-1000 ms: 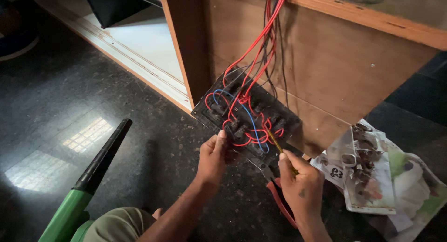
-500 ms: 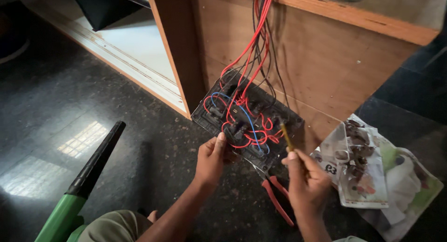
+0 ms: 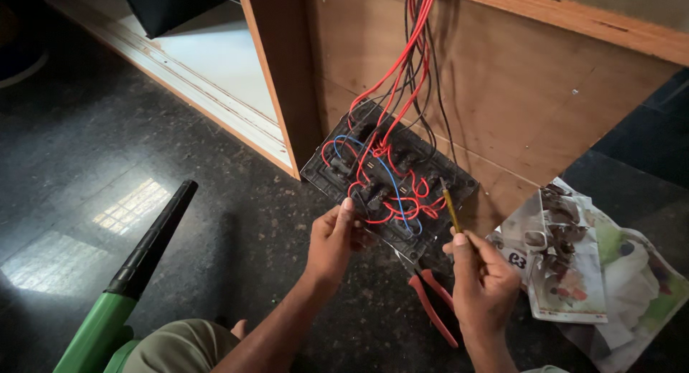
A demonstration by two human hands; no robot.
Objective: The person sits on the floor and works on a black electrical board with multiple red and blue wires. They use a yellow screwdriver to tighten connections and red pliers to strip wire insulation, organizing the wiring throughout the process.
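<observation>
Left hand grips the switch panel at its seven o'clock edge; right hand, now lifted, pinches the screwdriver, tip reaching the panel's four o'clock corner.

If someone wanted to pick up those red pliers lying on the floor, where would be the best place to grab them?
Probably by the two red handles of the pliers, coming from above and from the near side. They lie flat on the dark floor, handles spread toward the person, while the head is tucked under the switch plate and the right hand, so it is hard to reach.
</observation>
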